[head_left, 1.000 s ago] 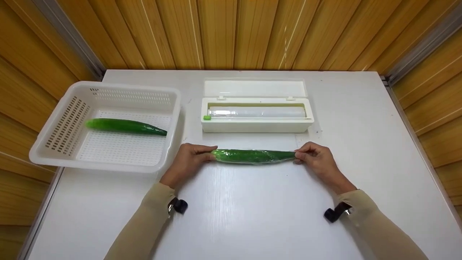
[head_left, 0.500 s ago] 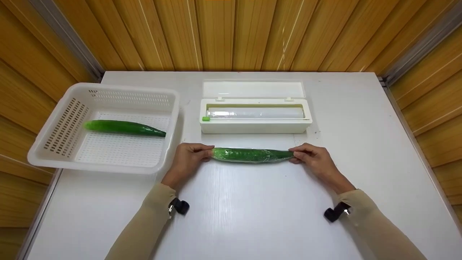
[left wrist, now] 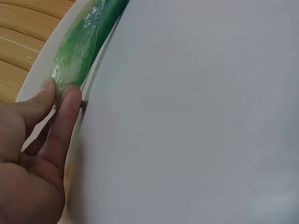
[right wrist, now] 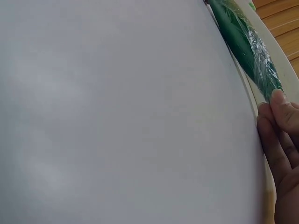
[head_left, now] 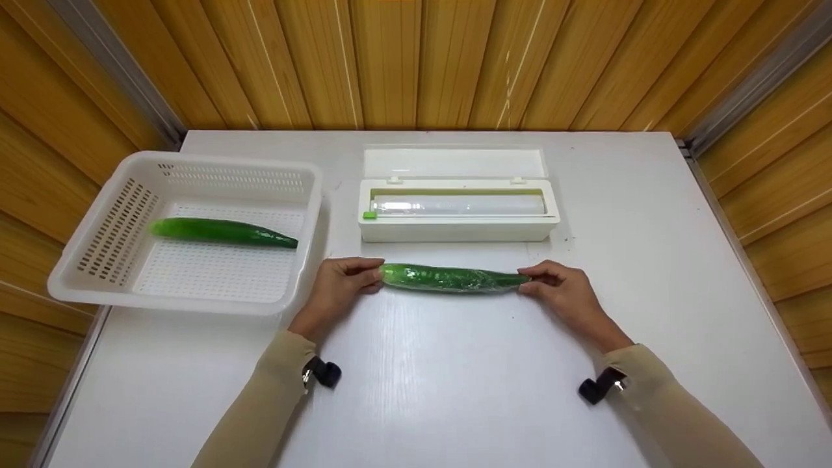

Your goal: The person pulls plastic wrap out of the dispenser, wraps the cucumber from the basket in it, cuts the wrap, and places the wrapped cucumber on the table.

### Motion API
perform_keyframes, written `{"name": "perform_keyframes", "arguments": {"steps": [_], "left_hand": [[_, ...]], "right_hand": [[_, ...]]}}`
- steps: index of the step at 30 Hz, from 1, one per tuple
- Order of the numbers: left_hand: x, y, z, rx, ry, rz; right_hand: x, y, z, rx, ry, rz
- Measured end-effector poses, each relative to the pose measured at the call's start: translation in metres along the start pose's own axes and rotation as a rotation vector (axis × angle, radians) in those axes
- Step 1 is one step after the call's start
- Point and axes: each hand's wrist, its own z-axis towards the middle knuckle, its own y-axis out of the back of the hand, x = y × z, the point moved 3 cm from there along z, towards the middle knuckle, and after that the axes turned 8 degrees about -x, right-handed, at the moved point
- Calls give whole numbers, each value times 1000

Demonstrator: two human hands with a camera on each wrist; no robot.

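Observation:
A green cucumber (head_left: 448, 278) in clear plastic film lies crosswise in front of the wrap box. At its paler left end my left hand (head_left: 338, 286) pinches the film-covered tip between thumb and fingers, as the left wrist view shows with the wrapped cucumber (left wrist: 74, 56). My right hand (head_left: 567, 289) holds the thin dark end; in the right wrist view its thumb and index finger pinch the gathered film at the tip of the cucumber (right wrist: 247, 46). Wrinkles and glints run along the film.
Behind the cucumber stands a white box (head_left: 458, 233) with its lid up, a roll of cling film (head_left: 458, 205) and a green slider (head_left: 370, 215). To the left, a white basket (head_left: 175, 304) holds another cucumber (head_left: 221, 232). Wooden panels (head_left: 390, 65) border the white table (head_left: 442, 390).
The right hand has shifted slightly left and its fingers sit further over the cucumber's thin end. The left hand stays on the pale end. The view has tilted a little.

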Motion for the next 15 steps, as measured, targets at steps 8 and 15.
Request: {"name": "perform_keyframes", "arguments": {"steps": [8,15], "left_hand": [[-6,2,-5,-39,-131,285],[-1,1,-5,-6,-15,66]], "right_hand": [[-1,-4,2,27,-67,148],[-3,-2,4,3,-88,173]]}}
